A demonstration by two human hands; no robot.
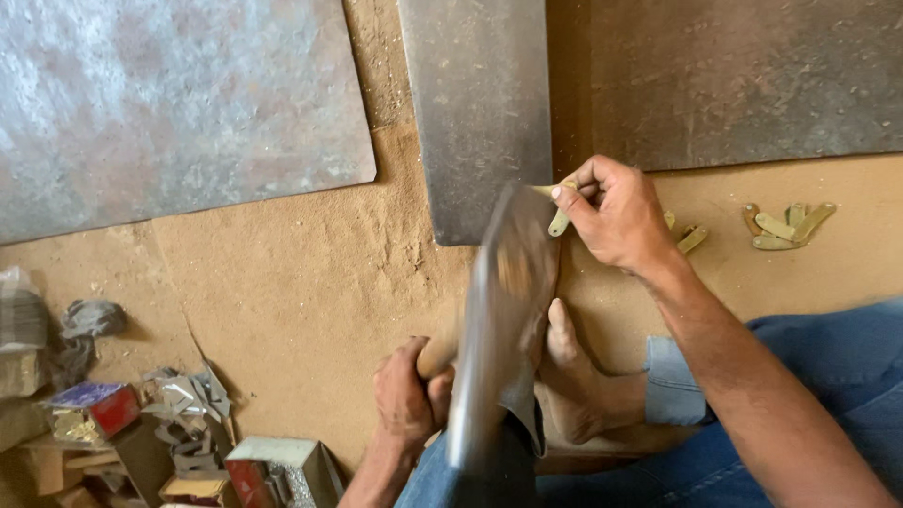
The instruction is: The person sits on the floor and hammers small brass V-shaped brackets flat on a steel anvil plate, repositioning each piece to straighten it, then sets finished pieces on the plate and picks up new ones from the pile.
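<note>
Brass piece [559, 222] pinched in right hand [616, 221]; blurred blade [503, 310] intervening.

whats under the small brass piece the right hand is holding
The brass piece in the right hand sits over the steel slab's lower edge. The blurred blade covers the contact.
</note>
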